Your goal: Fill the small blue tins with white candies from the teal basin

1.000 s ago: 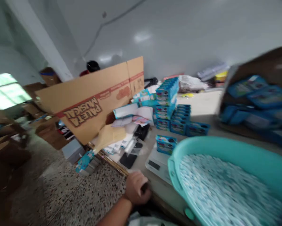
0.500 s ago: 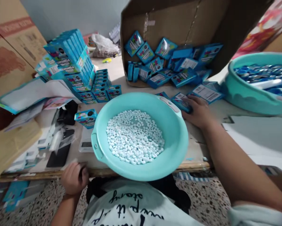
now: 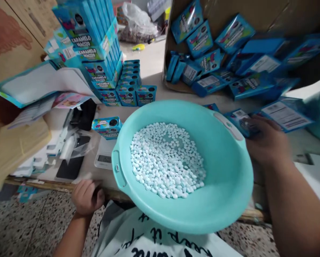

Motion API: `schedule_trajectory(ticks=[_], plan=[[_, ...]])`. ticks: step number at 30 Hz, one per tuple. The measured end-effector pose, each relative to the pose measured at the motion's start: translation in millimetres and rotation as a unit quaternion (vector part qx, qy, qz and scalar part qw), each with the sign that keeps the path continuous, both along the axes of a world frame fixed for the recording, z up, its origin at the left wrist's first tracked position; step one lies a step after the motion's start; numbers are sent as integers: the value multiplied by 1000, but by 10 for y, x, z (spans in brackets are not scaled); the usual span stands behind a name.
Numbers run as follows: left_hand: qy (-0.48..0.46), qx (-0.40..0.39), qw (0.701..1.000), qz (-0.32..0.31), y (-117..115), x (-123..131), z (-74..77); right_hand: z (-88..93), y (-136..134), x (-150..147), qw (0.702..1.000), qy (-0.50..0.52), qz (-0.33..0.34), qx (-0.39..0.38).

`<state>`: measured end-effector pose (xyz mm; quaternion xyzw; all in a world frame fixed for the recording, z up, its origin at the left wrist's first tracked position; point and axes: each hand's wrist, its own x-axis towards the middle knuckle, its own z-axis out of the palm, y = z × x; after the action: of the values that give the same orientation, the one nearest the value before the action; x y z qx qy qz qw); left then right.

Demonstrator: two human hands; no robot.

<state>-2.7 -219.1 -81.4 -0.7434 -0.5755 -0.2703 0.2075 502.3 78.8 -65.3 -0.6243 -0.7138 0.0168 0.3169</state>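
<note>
R hand, right of frame, blurred: fingers on blue packet just beside tub; can't tell if clamped. Out of view 1 s ago, so attn. now seems on packets, not tablets. L hand, lower left, at desk edge: fingers curled together, nothing seen in it. Turquoise tub, ctr: pale tablets, base partly bare. Carton, upper right: jumbled blue packs.

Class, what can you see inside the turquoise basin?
The basin holds many small white pellets; bare basin shows beside them. Whatever lies under the thickest part is covered from view.
</note>
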Motion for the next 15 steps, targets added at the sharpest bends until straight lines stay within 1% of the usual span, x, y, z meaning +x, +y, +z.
schedule_trajectory(ticks=[2, 3, 4, 5, 6, 7, 8, 9, 10, 11, 12, 13, 14, 15], plan=[[-29, 1, 1000, 2, -12, 14, 14, 20, 3, -1, 999, 19, 7, 47], [-66, 0, 998, 9, -14, 26, 41, 32, 8, -10, 997, 25, 10, 70], [-125, -3, 992, 22, -7, 37, 84, 41, 14, -23, 996, 26, 15, 90], [-197, -5, 979, 47, 14, 43, 144, 47, 19, -41, 994, 24, 20, 104], [-274, -2, 959, 78, 58, 41, 222, 51, 22, -62, 993, 21, 25, 112], [-344, 1, 932, 110, 130, 28, 317, 58, 20, -86, 993, 18, 29, 112], [-394, 18, 907, 146, 234, 6, 425, 75, 12, -116, 994, 15, 31, 100], [-423, 40, 891, 160, 372, -26, 544, 110, -3, -151, 996, 12, 28, 79], [-457, 48, 878, 136, 542, -63, 669, 170, -27, -195, 998, 9, 20, 53], [-504, 55, 856, 104, 739, -104, 795, 261, -59, -252, 999, 6, 8, 33], [-541, 82, 833, 75, 953, -144, 919, 384, -101, -324, 1000, 4, -7, 28], [-565, 112, 816, 56, 1173, -183, 1036, 536, -153, -419, 999, 5, -17, 42], [-583, 125, 802, 38, 1390, -217, 1140, 708, -216, -541, 997, 13, -16, 76], [-591, 136, 795, 23, 1591, -244, 1227, 890, -289, -692, 993, 27, 13, 111]])
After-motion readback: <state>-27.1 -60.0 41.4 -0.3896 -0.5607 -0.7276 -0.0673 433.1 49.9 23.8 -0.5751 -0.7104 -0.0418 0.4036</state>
